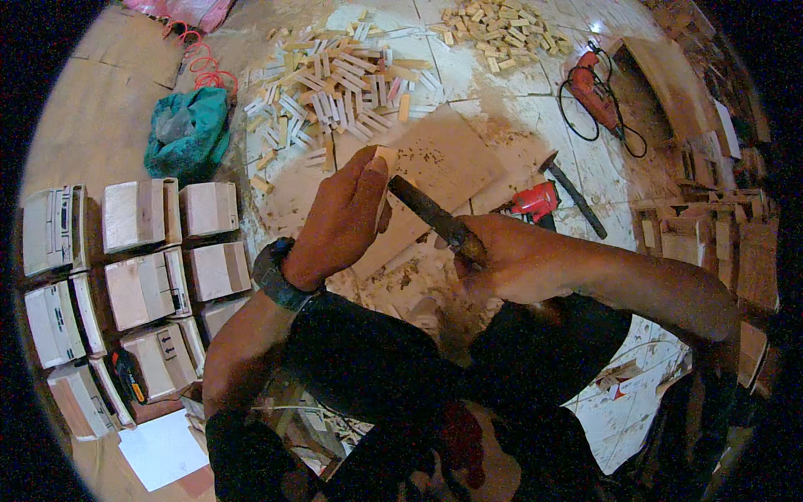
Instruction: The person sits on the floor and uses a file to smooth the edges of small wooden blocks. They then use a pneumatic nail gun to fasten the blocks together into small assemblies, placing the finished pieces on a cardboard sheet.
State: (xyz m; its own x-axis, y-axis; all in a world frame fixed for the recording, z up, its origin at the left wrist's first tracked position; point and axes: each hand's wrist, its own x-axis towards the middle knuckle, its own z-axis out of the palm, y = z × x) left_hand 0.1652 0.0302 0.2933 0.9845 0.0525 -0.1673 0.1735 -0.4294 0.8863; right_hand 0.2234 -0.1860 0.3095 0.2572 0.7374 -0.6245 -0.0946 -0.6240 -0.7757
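Observation:
My left hand [347,205], with a dark watch on its wrist, is closed round a small pale wooden block [386,156]; most of it is hidden by the fingers. In my right hand [510,255] is a dark flat file [427,209], gripped by its worn handle. The file's tip points up and left, close beside the block and the left fingers; whether they touch I cannot tell. Beneath both hands lies a brown board [447,163] sprinkled with wood dust and crumbs.
Loose wooden strips [351,79] and small blocks [502,33] lie in heaps ahead. To the right are a hammer [577,197], a red power tool [535,201] and a corded red drill [594,92]. Wooden boxes [134,217] stand at left, near a green bag [186,134].

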